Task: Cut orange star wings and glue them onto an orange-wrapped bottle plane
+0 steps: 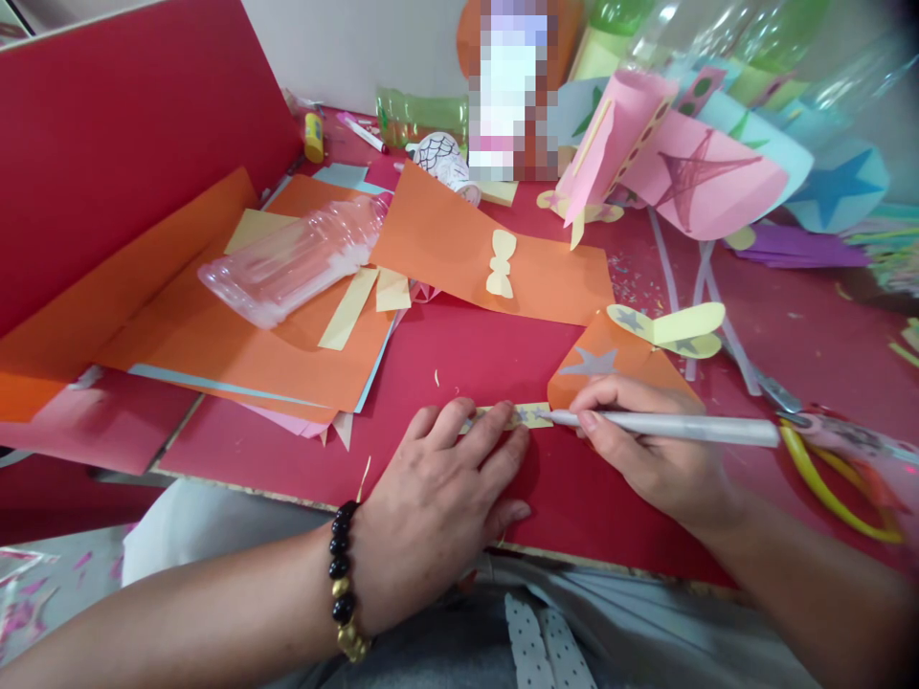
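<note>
Craft table by a pale wall

Red table (474, 364) under soft, even light; white wall (359, 48) behind it; red board (122, 144) leaning at far left.

Paper strip (518, 415) pinned on the table (459, 364).
Bottle (291, 260) lies at ten o'clock of it; scissors (833, 450) at three o'clock.

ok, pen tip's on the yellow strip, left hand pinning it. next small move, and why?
Probably draw the next short stroke along the yellow strip. The left hand presses its fingers flat on the strip's left part, and the right hand holds the grey pen with its tip on the strip, which already carries small grey marks.
</note>
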`<control>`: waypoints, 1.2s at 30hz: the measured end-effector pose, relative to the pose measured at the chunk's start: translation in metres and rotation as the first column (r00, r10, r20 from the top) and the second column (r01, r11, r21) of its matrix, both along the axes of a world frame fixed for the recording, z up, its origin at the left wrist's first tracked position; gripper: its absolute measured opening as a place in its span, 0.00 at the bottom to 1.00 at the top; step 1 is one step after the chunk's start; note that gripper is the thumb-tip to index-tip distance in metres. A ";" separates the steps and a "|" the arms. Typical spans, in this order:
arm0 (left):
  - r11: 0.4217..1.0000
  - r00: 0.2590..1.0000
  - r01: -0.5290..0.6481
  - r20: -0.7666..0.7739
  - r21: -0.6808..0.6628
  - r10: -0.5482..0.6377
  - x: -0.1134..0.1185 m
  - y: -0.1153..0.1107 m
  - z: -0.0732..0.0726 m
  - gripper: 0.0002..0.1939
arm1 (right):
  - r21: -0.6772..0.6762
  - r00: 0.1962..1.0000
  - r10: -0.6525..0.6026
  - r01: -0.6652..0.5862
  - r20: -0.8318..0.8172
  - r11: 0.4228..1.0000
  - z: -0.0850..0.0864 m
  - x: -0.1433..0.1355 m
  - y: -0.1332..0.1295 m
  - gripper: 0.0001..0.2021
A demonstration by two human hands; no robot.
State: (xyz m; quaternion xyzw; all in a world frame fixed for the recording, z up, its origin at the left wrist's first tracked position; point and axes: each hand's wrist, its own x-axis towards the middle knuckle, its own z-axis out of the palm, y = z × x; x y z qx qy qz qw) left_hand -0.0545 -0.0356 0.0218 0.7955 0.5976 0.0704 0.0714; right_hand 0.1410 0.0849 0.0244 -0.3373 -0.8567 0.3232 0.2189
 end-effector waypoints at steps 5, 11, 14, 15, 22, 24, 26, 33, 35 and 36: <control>1.000 1.000 -0.006 0.001 -0.011 0.006 0.000 0.000 0.000 0.24 | 0.007 1.000 0.011 -0.011 0.000 1.000 0.000 -0.001 0.000 0.06; 1.000 1.000 -0.004 0.003 -0.015 0.004 0.000 0.001 0.000 0.24 | 0.038 1.000 0.025 -0.025 0.016 0.999 0.003 -0.004 -0.001 0.06; 1.000 1.000 0.001 0.007 -0.019 -0.001 0.000 0.000 0.000 0.24 | 0.053 0.999 0.050 -0.051 0.019 0.997 0.003 -0.004 -0.001 0.06; 1.000 1.000 0.001 0.008 -0.019 -0.001 0.000 0.000 0.000 0.24 | 0.054 0.998 0.052 -0.053 0.019 0.997 0.003 -0.004 -0.001 0.06; 1.000 1.000 0.000 0.009 -0.009 0.000 0.000 0.001 0.000 0.23 | 0.045 0.998 0.060 -0.061 0.021 0.997 0.003 -0.003 -0.001 0.06; 1.000 1.000 0.000 0.007 -0.006 0.000 0.000 0.001 0.001 0.24 | 0.033 0.999 0.049 -0.050 0.022 0.998 0.003 -0.003 -0.002 0.06; 1.000 1.000 0.000 0.005 -0.002 0.000 0.000 0.001 0.000 0.24 | 0.022 0.999 0.028 -0.029 0.018 0.999 0.003 -0.002 -0.001 0.06; 1.000 1.000 0.002 0.001 -0.005 -0.002 -0.001 0.000 -0.001 0.24 | -0.011 1.000 0.004 -0.004 -0.006 1.000 0.001 0.001 0.000 0.06; 1.000 1.000 0.005 0.005 -0.010 -0.005 -0.001 0.000 -0.001 0.24 | -0.014 1.000 -0.007 0.007 -0.008 1.000 0.001 0.002 0.000 0.06; 1.000 1.000 0.005 0.006 -0.015 -0.005 -0.001 0.000 -0.001 0.24 | -0.011 1.000 -0.011 0.011 -0.007 1.000 0.001 0.002 0.000 0.06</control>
